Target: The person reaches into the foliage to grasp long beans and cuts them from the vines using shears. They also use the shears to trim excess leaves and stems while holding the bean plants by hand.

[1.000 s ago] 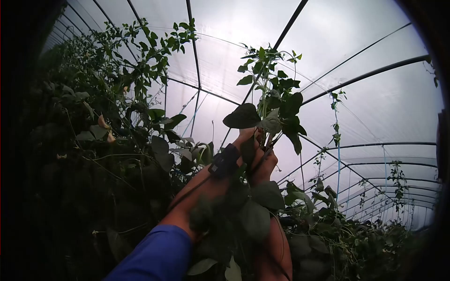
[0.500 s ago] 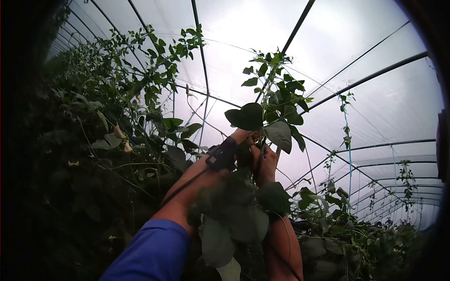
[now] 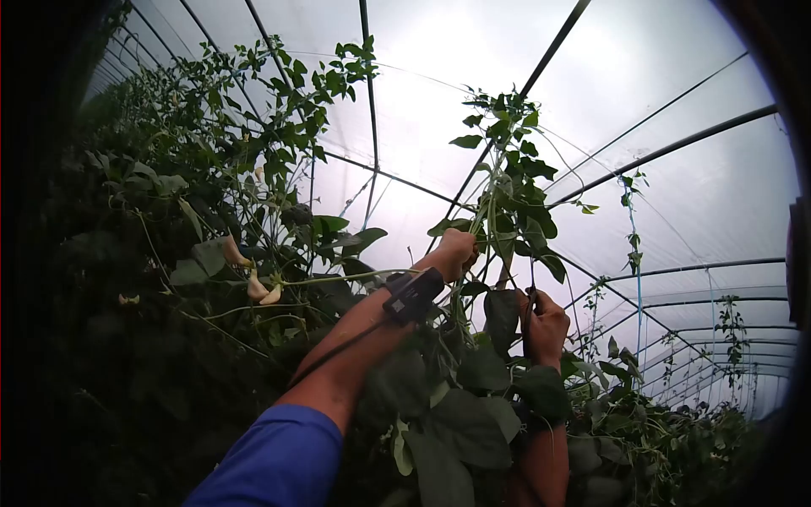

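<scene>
My left hand (image 3: 457, 252) is closed around the green stems of a climbing vine (image 3: 490, 207), which rises toward the roof. A dark band with a small box (image 3: 412, 296) is strapped to that wrist. Lower and to the right, my right hand (image 3: 547, 325) is closed, with fingertips pinched on a thin dark strand (image 3: 528, 325) that hangs beside a dark leaf (image 3: 502, 317). Whether this strand is a stem or a pod I cannot tell. Broad leaves (image 3: 473, 427) hang between my forearms and cover part of the right one.
Dense leafy vines (image 3: 211, 160) stand at the left, with pale flowers (image 3: 257, 286) near my left forearm. Dark metal hoops (image 3: 667, 135) carry the translucent plastic roof (image 3: 439, 51). At the right, blue strings (image 3: 638, 287) hang with thin vines, above more foliage (image 3: 650, 439).
My hands have moved apart. The left has shifted slightly right along the vine; the right has gone right and down with the dark strand. The broad leaves between the arms have swung right.
</scene>
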Tool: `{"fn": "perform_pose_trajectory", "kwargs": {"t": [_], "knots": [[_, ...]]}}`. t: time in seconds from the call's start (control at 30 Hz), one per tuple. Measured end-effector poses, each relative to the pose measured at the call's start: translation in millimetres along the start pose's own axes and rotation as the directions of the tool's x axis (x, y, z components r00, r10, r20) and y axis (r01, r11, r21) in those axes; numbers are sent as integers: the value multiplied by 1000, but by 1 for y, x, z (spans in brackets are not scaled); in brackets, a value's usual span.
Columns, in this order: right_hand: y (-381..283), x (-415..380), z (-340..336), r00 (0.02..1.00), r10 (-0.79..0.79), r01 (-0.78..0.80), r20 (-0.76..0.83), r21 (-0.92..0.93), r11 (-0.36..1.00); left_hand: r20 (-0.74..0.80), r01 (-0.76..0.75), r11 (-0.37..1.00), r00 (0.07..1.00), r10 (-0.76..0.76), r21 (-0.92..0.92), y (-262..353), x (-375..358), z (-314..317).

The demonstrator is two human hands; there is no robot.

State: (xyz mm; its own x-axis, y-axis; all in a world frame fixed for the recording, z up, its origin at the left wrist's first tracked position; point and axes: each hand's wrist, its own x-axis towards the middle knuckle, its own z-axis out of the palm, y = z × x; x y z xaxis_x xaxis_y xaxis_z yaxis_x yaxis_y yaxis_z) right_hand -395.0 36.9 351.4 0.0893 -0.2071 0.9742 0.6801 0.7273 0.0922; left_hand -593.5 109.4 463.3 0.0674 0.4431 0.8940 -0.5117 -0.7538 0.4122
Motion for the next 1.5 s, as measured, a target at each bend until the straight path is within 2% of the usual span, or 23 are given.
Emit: {"fn": "perform_pose_trajectory", "kwargs": {"t": [0.07, 0.1, 0.17, 0.2, 0.23, 0.33, 0.43, 0.5, 0.53, 0.57, 0.63, 0.7, 0.77, 0.83, 0.87, 0.93, 0.97, 1.03, 1.1, 1.17, 1.3, 1.33, 1.5], "knots": [[-8, -4, -11, 996, -67, 76, 62, -155, 985, -125, -38, 999, 991, 41, 22, -2, -11, 12], [-6, -4, -11, 995, -77, 87, 69, -156, 984, -155, -58, 997, 986, 65, 53, 0, -17, 16], [2, -4, -12, 964, -265, 266, 14, -23, 964, -138, -71, 995, 987, 81, 73, -10, -13, 16], [4, -2, -15, 956, -291, 292, 31, -64, 954, -113, -89, 991, 989, 100, 103, -10, -11, 16], [3, 2, -19, 955, -294, 295, 30, -50, 954, -104, -105, 988, 988, 117, 114, -11, -9, 18], [-8, 14, -31, 948, -251, 232, 197, 116, 966, -117, -143, 980, 980, 159, 136, -16, -12, 24], [-10, 23, -25, 917, -386, 354, 100, 242, 903, -116, -158, 974, 977, 177, 161, -19, -12, 25], [-25, 26, -32, 956, -171, 98, 237, 292, 951, -117, -158, 971, 977, 180, 181, -20, -14, 21], [-28, 29, -33, 970, -138, 80, 202, 270, 959, -122, -161, 966, 974, 188, 202, -20, -16, 18], [-30, 30, -28, 975, -208, 166, 79, 365, 916, -119, -172, 963, 973, 200, 207, -17, -16, 20], [-39, 38, -18, 930, -363, 314, 60, 384, 868, -238, -128, 896, 939, 247, 426, -16, -18, 21], [-55, 44, -11, 902, -269, -7, 339, 633, 774, -229, -134, 875, 937, 265, 465, -15, -19, 19], [-53, 59, 11, 862, -332, 35, 383, 610, 792, -189, -181, 800, 920, 344, 573, -11, -7, 8], [-53, 65, 30, 854, -310, -95, 418, 710, 698, -73, -182, 691, 943, 323, 699, -5, -6, -2], [-48, 69, 40, 855, -309, -94, 417, 709, 699, -72, -183, 692, 944, 323, 699, -3, -9, -5], [-40, 77, 57, 856, -294, -88, 425, 681, 727, 70, -349, 554, 884, 462, 756, 0, -14, -9], [-39, 77, 61, 856, -293, -89, 426, 679, 729, 69, -349, 557, 884, 461, 754, 1, -14, -11], [-37, 75, 70, 883, -285, -43, 372, 670, 741, -74, -141, 555, 935, 347, 820, 4, -13, -17], [-30, 72, 76, 872, -272, -56, 407, 635, 770, -65, -153, 520, 924, 377, 841, 6, -24, -15], [-27, 71, 83, 878, -149, -200, 456, 631, 749, -105, -112, 474, 907, 407, 873, 10, -34, -11], [5, 75, 102, 867, -119, -208, 483, 570, 795, -45, -164, 389, 879, 475, 907, 13, -31, -12], [12, 72, 105, 870, -73, -300, 488, 641, 706, -46, -152, 390, 890, 455, 908, 14, -33, -10], [7, 72, 101, 856, -14, -412, 516, 700, 583, -17, -184, 447, 913, 408, 875, 5, -33, -4]]}}
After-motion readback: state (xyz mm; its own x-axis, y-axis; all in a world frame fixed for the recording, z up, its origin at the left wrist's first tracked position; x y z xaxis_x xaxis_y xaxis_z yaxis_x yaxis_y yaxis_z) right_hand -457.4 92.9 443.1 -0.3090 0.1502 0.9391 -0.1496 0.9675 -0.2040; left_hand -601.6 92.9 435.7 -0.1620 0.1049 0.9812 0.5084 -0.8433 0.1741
